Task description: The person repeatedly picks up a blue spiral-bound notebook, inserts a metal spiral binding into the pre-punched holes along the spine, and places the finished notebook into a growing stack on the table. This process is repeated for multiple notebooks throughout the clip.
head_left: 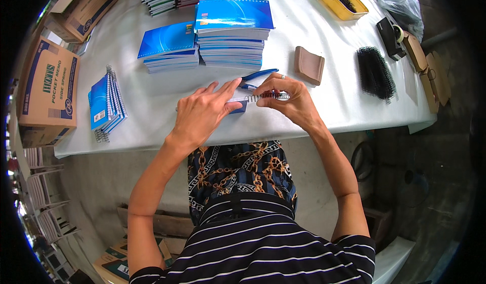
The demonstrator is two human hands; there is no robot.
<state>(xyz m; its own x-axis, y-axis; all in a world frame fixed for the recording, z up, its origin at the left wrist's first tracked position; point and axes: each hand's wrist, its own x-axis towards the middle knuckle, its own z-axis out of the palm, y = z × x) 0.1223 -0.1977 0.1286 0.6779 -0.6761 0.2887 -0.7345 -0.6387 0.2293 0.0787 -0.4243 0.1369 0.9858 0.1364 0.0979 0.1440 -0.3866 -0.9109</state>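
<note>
My left hand (202, 109) is over a small blue notebook (238, 108), its thumb along the notebook's edge and its fingers stretched across it; most of the notebook is hidden beneath. My right hand (289, 99) pinches a dark spiral binding coil (258, 97) between thumb and fingertips. The coil's left end meets the notebook's edge, and its other end runs under my right palm. Just beyond my hands lies a blue-handled tool (260, 74), like pliers, its working end hidden by my right fingers.
Stacks of blue notebooks (233, 48) stand at the back middle. Coil-bound notebooks (105, 104) lie at left beside a cardboard box (49, 89). To the right are a brown curved block (309, 65), a heap of black coils (375, 74), a yellow tub (344, 4) and a tape dispenser (392, 38).
</note>
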